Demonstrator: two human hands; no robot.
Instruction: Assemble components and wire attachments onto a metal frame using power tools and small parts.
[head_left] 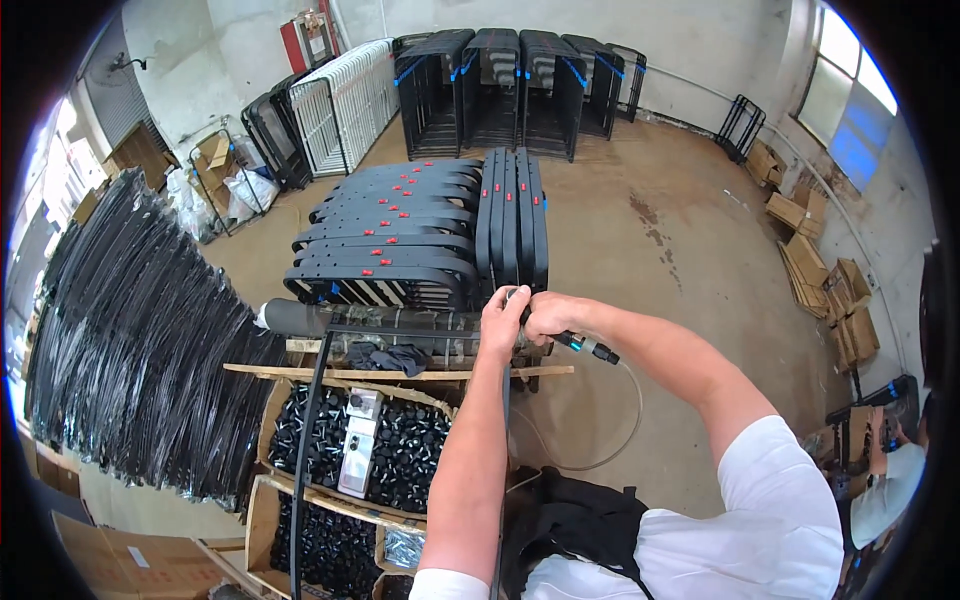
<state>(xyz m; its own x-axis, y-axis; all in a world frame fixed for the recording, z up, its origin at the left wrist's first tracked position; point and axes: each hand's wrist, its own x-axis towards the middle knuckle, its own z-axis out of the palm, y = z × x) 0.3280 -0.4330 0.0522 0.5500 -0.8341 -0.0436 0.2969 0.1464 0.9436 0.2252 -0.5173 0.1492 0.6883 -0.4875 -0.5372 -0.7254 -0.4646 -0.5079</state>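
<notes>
Brown floor (700, 250) stretches far; a near-left carton (175, 572) bears a white label (138, 557). Right hand (548, 318) clamps a black tool (602, 352) by the black frame (314, 400); left hand (500, 322) curls alongside, its hold unclear.

Pale, scuffed walls (690, 40) rise around me over a dusty brown floor (600, 220), blotched with a dark stain (645, 212). Daylight glares through a tall window (838, 65) on the right, bluish lower down. A thin pipe (690, 82) runs along the back, and brightness spills in from the left.
</notes>
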